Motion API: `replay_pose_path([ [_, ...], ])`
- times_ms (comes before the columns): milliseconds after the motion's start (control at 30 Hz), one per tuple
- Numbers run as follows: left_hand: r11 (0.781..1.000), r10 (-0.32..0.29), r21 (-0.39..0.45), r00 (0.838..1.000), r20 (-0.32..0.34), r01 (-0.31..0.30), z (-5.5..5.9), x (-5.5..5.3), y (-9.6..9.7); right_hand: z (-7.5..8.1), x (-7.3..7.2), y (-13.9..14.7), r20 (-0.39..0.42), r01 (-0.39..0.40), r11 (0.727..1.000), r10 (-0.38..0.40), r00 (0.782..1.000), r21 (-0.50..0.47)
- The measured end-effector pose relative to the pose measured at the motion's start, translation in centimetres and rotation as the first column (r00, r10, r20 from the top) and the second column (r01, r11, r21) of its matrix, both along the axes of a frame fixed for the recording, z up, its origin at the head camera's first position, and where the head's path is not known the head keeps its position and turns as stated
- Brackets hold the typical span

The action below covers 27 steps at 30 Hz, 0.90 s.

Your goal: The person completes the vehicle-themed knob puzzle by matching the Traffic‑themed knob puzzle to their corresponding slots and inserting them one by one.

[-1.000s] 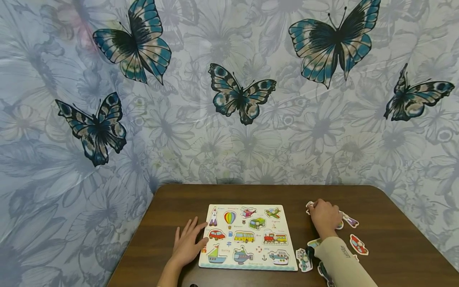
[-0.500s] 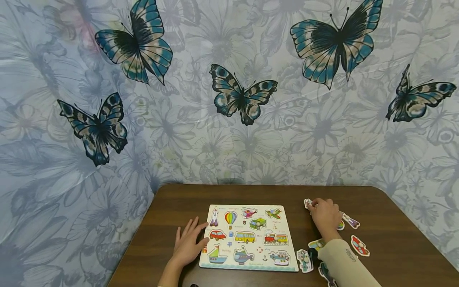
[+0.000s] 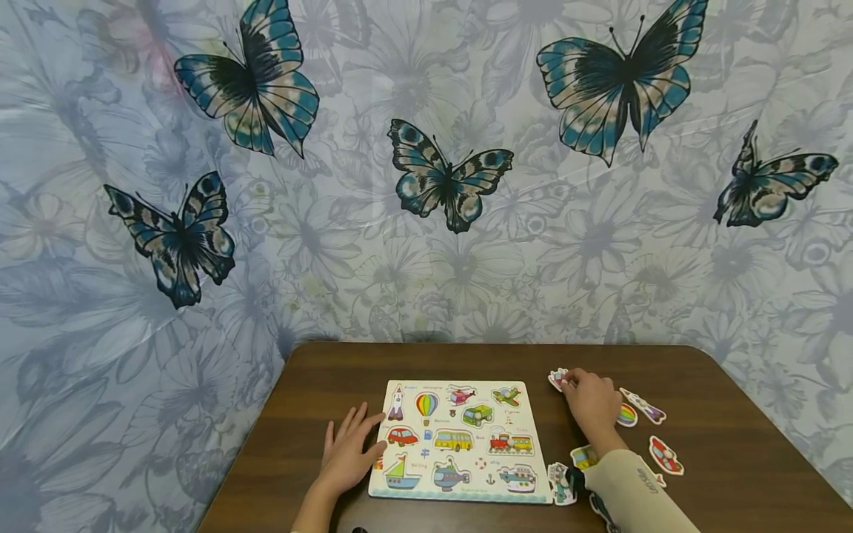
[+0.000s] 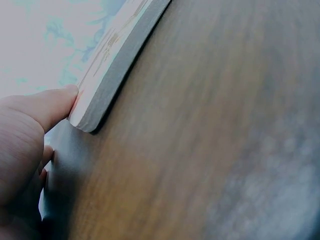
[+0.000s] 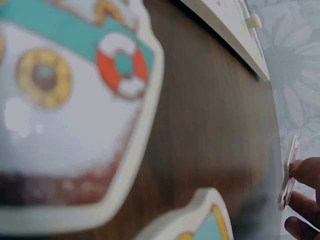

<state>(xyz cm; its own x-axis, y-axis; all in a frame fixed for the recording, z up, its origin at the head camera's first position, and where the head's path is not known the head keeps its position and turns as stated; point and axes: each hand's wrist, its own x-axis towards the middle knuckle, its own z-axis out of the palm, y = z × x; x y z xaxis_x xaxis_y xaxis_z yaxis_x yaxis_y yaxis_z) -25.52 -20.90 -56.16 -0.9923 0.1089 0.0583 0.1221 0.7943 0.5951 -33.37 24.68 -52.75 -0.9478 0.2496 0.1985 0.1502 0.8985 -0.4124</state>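
My right hand (image 3: 589,403) pinches a small white-edged puzzle piece (image 3: 557,379) with pink on it, to the right of the board's far corner. In the right wrist view that piece (image 5: 288,175) is edge-on between thumb and fingers. The flat picture puzzle board (image 3: 460,483), printed with vehicles, lies in front of me. Beside its left edge, my left hand (image 3: 352,450) spreads its fingers, the thumb touching the board's rim. The left wrist view shows that thumb (image 4: 55,102) against the board's corner (image 4: 107,82).
Loose pieces lie right of the board: a rainbow balloon (image 3: 627,414), a rocket (image 3: 643,406), a red piece (image 3: 666,454), a yellow-green one (image 3: 583,457) and a ship (image 5: 75,135) close to the right wrist camera. The brown table (image 3: 753,474) reaches back to a butterfly-patterned wall covering (image 3: 600,296).
My right hand has shifted left with the pinched piece, uncovering more of the balloon and rocket pieces. My left hand stays at the board's edge.
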Motion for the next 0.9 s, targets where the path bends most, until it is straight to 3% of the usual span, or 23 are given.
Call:
replay_pose_path([
  [200, 1.000, -0.003, 0.005, 1.000, -0.004, 0.003, 0.1, 0.2, 0.0, 0.4, 0.0, -0.8, -0.036, -0.020, 1.000, 0.020, 0.999, -0.001],
  [600, 1.000, 0.000, -0.009, 1.000, -0.009, 0.000, 0.0, 0.0, -0.1, 1.7, -0.8, -3.0, -0.093, -0.148, 0.989, 0.148, 0.985, 0.007],
  [900, 1.000, 0.001, -0.010, 1.000, 0.002, -0.001, 0.2, 0.2, 0.1, 2.2, -0.8, -6.0, -0.076, -0.223, 0.973, 0.219, 0.973, -0.053],
])
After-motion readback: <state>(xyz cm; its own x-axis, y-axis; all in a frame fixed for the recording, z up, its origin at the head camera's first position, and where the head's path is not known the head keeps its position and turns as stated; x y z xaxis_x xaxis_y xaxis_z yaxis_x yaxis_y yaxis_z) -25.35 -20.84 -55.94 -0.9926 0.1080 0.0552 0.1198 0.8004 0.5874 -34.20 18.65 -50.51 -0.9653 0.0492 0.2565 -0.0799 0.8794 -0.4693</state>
